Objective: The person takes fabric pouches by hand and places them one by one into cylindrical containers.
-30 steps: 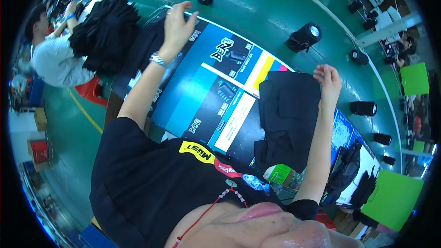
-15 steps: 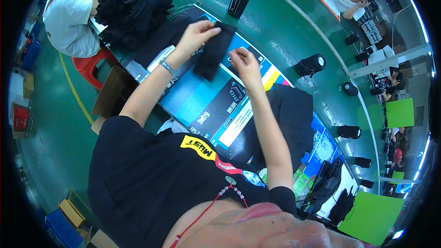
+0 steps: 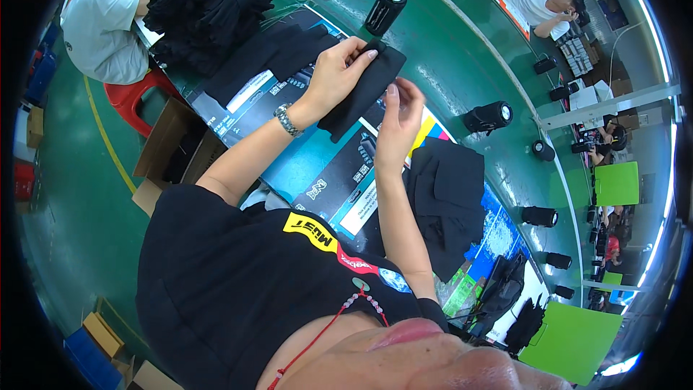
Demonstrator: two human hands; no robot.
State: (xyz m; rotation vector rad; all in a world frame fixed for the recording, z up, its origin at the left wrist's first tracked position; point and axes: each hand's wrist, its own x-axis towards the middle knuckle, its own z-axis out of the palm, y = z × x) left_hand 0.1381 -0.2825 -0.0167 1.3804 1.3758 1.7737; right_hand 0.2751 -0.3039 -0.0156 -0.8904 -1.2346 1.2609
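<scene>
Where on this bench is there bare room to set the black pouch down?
Bare green belt between the near cylinder and the next one. Crowded: flat cartons under both hands, the fabric heap on the left, folded pouches on the right.

Pouch in hands [image 3: 364,90]: plain black cloth.
Pile of pouches [image 3: 206,11]: black throughout.
Flat printed sheets [image 3: 339,180]: blue and black panels — white labels, a yellow patch.
Speakers on belt [image 3: 487,117]: black cylinders, pale end caps.
Belt [image 3: 462,65]: glossy green.
Stool [image 3: 133,94]: red.
Wristwatch [image 3: 286,120]: silver.
</scene>
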